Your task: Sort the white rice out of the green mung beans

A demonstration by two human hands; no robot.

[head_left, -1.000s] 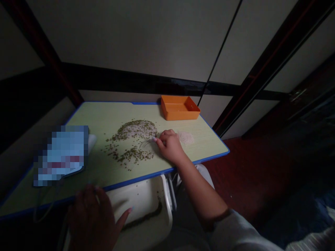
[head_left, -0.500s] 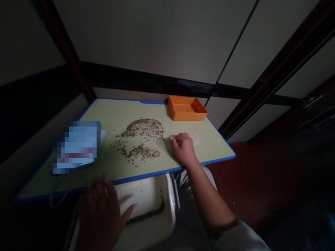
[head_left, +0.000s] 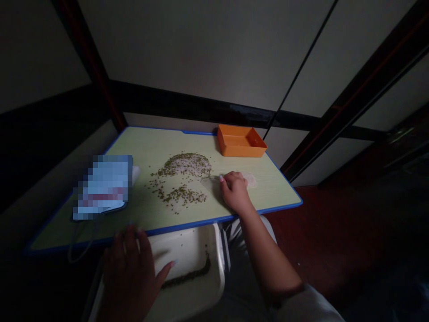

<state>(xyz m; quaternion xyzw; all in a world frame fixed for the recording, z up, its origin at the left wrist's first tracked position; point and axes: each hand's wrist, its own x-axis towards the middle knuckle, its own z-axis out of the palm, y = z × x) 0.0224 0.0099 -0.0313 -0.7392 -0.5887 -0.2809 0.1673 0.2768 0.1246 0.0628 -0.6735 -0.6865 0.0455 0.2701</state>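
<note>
The person's right hand (head_left: pixel 235 192) rests on the tabletop (head_left: pixel 161 143), its fingers curled narrowly around a clear plastic piece (head_left: pixel 209 183) whose edge sticks out to the left. Just beyond the fingers lies a small mound of white rice (head_left: pixel 250 180). To the left, scattered mung beans (head_left: pixel 177 179) and more rice form a broken ring, close to the plastic's edge. The left hand (head_left: pixel 129 275) is in shadow at the tabletop's front edge, fingers spread wide and holding nothing that can be seen. Below it sits a white tray (head_left: pixel 194 246) with a line of beans (head_left: pixel 187 276) along its inner corner. An orange tray (head_left: pixel 241 142) stands at the far edge, and a pixelated blue packet (head_left: pixel 102 188) lies at the left. Pale wall panels (head_left: pixel 201 44) with dark frames rise behind, above a dark red floor (head_left: pixel 318 232).
</note>
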